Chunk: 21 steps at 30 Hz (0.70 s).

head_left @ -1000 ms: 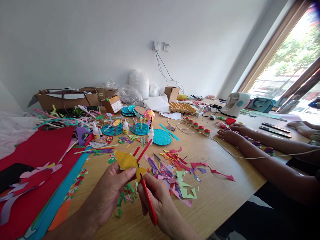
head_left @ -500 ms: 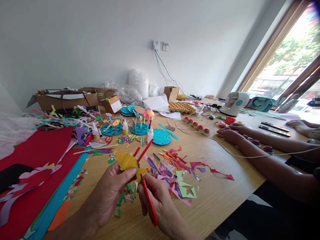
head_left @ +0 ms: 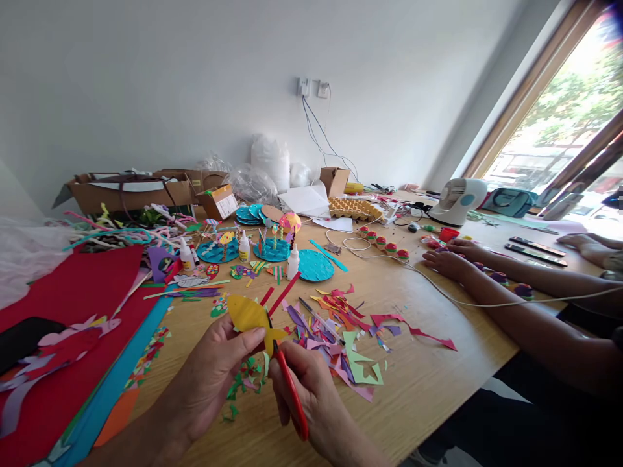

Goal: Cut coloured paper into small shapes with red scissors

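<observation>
Your left hand (head_left: 219, 366) pinches the yellow fish-shaped paper (head_left: 247, 314) | your right hand (head_left: 314, 383) grips red-handled scissors (head_left: 293, 390), blades at the paper's tail | colored scraps (head_left: 335, 311) lie on the counter (head_left: 413, 383)

Wood table (head_left: 428, 389), grain visible, cluttered
Left: red sheet (head_left: 97, 272) over blue sheet (head_left: 124, 357), small red and green scraps (head_left: 150, 355) along the edge
Front middle: heap of purple and red offcuts (head_left: 335, 318), pen (head_left: 306, 306) among them, pale green piece (head_left: 353, 350) with star-shaped cutout, green bits (head_left: 249, 373) nearer the front
Mid: flat blue disc (head_left: 315, 266), white bottle (head_left: 293, 263) upright just beside it
Back: cardboard box (head_left: 335, 182), egg tray (head_left: 355, 209)
Right: row of painted cups (head_left: 390, 248), white cable (head_left: 431, 283) crossing, white fan (head_left: 457, 200) standing, teal bag (head_left: 511, 202) behind it
</observation>
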Each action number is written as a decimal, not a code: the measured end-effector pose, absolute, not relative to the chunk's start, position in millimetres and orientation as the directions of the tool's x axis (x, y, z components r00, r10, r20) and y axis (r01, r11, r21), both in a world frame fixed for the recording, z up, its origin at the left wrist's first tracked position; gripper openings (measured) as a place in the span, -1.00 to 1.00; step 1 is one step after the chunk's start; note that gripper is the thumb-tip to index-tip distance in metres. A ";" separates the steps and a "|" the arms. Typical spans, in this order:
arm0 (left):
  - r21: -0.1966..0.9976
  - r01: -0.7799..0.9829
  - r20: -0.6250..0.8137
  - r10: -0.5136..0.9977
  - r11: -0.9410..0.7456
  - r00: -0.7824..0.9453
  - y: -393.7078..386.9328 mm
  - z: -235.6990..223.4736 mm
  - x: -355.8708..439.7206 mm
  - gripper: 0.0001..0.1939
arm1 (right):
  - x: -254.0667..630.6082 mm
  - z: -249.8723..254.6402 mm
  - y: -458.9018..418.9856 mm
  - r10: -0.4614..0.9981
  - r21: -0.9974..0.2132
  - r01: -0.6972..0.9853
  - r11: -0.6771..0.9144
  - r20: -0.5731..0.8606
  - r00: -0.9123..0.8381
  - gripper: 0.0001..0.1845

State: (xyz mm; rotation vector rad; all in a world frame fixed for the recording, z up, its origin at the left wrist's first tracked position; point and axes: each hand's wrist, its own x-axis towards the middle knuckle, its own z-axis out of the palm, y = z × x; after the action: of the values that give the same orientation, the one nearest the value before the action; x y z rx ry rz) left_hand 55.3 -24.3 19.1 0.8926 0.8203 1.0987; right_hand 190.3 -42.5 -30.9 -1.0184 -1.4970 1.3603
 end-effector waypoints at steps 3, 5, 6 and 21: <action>0.908 -0.360 -0.125 0.958 0.216 0.260 -24.8 19.0 53.6 -0.98 | 191.3 -32.7 -41.6 0.952 -0.995 0.058 0.086 0.065 -0.298 -0.62; 0.913 -0.341 -0.135 0.955 0.224 0.265 -24.2 19.7 52.3 -0.99 | 192.3 -33.8 -41.0 0.953 -0.986 0.117 0.117 0.078 -0.293 -0.62; 0.916 -0.331 -0.142 0.953 0.229 0.268 -23.6 20.1 51.6 -0.99 | 192.7 -34.0 -40.7 0.953 -0.980 0.148 0.135 0.087 -0.291 -0.62; 0.921 -0.281 -0.165 0.924 0.269 0.346 -24.7 16.4 42.5 -0.93 | 196.3 -29.6 -43.2 0.951 -0.940 0.289 0.182 0.093 -0.295 -0.64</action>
State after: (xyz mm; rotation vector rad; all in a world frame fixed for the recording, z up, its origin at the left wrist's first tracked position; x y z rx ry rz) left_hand 42.5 -24.7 16.4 0.9468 0.8409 0.9561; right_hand 196.3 -43.2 -29.6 -1.1822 -1.7208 1.1346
